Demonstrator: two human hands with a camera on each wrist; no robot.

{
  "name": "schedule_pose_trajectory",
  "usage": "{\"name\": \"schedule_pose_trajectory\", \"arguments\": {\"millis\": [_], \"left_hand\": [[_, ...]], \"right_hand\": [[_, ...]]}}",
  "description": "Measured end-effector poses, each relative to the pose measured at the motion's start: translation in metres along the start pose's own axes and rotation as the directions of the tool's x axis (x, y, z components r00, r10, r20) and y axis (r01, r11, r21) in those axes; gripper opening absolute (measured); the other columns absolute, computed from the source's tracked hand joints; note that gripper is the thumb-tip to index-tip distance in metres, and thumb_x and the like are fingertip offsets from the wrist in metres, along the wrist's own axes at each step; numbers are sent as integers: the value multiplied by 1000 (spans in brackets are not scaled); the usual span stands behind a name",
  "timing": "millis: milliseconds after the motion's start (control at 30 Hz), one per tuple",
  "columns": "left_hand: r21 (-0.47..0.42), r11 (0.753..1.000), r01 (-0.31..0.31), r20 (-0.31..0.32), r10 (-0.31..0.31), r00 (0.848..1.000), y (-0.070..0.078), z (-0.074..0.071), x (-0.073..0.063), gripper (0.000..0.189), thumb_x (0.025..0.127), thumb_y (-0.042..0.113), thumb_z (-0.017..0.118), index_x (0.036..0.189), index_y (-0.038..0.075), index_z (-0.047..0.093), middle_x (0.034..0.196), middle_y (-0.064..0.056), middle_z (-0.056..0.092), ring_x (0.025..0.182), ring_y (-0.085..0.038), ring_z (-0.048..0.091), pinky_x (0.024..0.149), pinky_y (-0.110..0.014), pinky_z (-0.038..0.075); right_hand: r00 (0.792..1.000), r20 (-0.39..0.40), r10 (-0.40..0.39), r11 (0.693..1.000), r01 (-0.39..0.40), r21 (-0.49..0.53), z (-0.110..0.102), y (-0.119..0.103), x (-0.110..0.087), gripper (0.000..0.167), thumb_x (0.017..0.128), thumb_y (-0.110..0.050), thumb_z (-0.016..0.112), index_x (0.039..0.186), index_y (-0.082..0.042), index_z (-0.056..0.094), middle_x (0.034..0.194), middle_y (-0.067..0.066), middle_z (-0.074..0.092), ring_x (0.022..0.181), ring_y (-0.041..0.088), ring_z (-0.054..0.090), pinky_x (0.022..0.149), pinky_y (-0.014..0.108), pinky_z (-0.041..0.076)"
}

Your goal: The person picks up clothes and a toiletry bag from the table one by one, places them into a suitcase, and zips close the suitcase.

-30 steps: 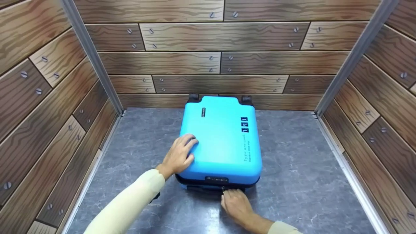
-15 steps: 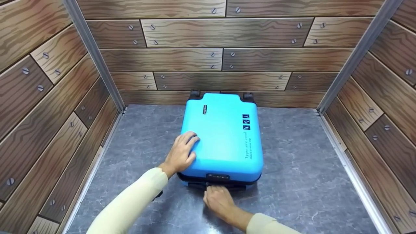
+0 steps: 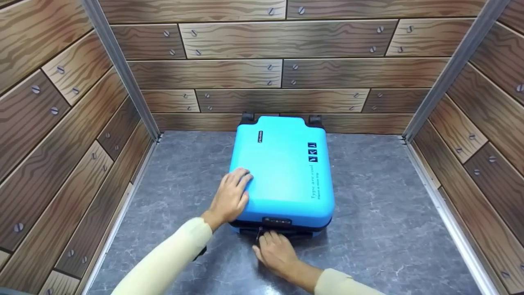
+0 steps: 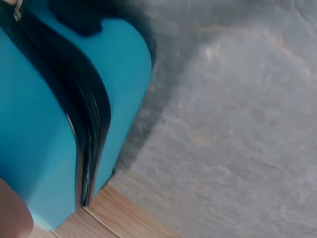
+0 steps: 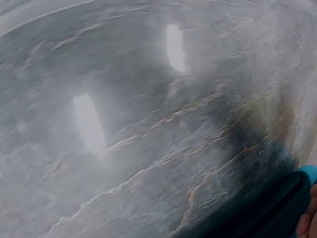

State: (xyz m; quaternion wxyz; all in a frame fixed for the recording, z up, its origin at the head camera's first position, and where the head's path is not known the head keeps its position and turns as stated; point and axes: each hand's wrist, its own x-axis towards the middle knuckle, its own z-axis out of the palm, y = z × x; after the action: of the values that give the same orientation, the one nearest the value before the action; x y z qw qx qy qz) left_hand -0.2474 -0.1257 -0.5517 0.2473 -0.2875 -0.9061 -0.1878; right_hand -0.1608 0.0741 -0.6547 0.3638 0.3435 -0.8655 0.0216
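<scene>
A bright blue hard-shell suitcase (image 3: 278, 172) lies flat on the floor, its wheels toward the back wall. My left hand (image 3: 229, 196) rests on its near left edge, fingers spread over the lid. At the near side, below the combination lock (image 3: 277, 222), my right hand (image 3: 276, 252) pinches a zipper pull (image 3: 260, 234) between thumb and fingers. The left wrist view has the metal slider (image 4: 18, 14) at its top left corner, beside the black zipper band (image 4: 81, 94). In the right wrist view only a few fingertips (image 5: 308, 220) show, by the suitcase's dark side.
Wood-patterned walls (image 3: 282, 73) stand at the back, left and right, with grey metal posts (image 3: 123, 69) at the corners. The grey marbled floor (image 3: 376, 213) extends around the suitcase. Two black wheels (image 3: 247, 118) sit close to the back wall.
My right hand has moved left along the suitcase's near side, and the zipper pull has shifted left with it. My left hand has stayed on the lid's left edge.
</scene>
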Motion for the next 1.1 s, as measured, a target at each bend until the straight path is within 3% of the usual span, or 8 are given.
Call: {"name": "schedule_pose_trajectory", "arguments": {"millis": [167, 367, 467, 600, 700, 800, 867, 1100], "left_hand": [[103, 995, -12, -41, 16, 999, 2, 1, -24, 43, 99, 25, 44, 136, 6, 55, 141, -13, 53, 137, -31, 45, 111, -50, 36], [164, 986, -38, -148, 63, 987, -8, 0, -50, 47, 96, 33, 46, 134, 6, 55, 134, -13, 55, 124, -32, 49, 100, -49, 41], [177, 984, -24, -157, 52, 986, -14, -3, -64, 49, 96, 34, 48, 134, 4, 53, 132, -14, 55, 121, -33, 50, 98, -50, 41], [213, 977, 18, -172, 19, 985, -21, -1, -85, 46, 91, 32, 54, 126, 2, 56, 123, -16, 57, 112, -35, 52, 93, -50, 41], [257, 965, 43, -186, 6, 983, -24, 4, -105, 38, 86, 31, 57, 111, 3, 59, 111, -14, 59, 101, -33, 53, 85, -46, 41], [302, 953, 26, -169, 27, 985, -20, 11, -117, 30, 83, 32, 59, 100, 7, 59, 97, -10, 57, 87, -27, 51, 75, -41, 38], [314, 949, 4, -148, 45, 988, -15, 16, -120, 27, 83, 33, 60, 95, 9, 58, 89, -7, 54, 79, -25, 48, 70, -39, 35], [365, 928, -80, -109, 127, 986, 15, 41, -116, 29, 91, 40, 52, 83, 12, 54, 71, 0, 51, 55, -14, 46, 52, -25, 36]], "right_hand": [[991, 59, -120, 993, 120, 7, -18, 17, -1, 42, 94, -49, 53, 85, -9, 60, 82, 5, 59, 76, 21, 57, 65, 32, 50], [961, -50, -271, 961, 273, 46, -47, 50, 20, 42, 103, -35, 37, 86, -9, 66, 81, 2, 60, 75, 17, 55, 67, 27, 49], [944, -118, -308, 948, 315, 46, -58, 73, 37, 35, 101, -29, 41, 85, -9, 65, 82, 2, 61, 76, 16, 55, 69, 27, 50], [970, -133, -201, 973, 214, 89, -66, 107, 54, 26, 94, -29, 52, 92, -6, 65, 92, 8, 63, 86, 24, 57, 78, 37, 50], [1000, -6, -5, 995, 5, 98, -66, 125, 59, 36, 92, -37, 51, 104, -5, 61, 105, 12, 61, 97, 28, 55, 84, 43, 46], [976, 168, 142, 988, -151, 44, -65, 134, 61, 46, 95, -45, 44, 115, -6, 56, 116, 12, 57, 105, 30, 50, 87, 46, 41], [954, 243, 177, 983, -184, 6, -64, 135, 62, 50, 97, -49, 41, 120, -7, 53, 122, 12, 55, 110, 31, 48, 89, 48, 39], [947, 271, 175, 984, -179, -9, -62, 129, 64, 52, 98, -51, 40, 125, -8, 50, 126, 11, 53, 112, 30, 45, 91, 48, 38]]}}
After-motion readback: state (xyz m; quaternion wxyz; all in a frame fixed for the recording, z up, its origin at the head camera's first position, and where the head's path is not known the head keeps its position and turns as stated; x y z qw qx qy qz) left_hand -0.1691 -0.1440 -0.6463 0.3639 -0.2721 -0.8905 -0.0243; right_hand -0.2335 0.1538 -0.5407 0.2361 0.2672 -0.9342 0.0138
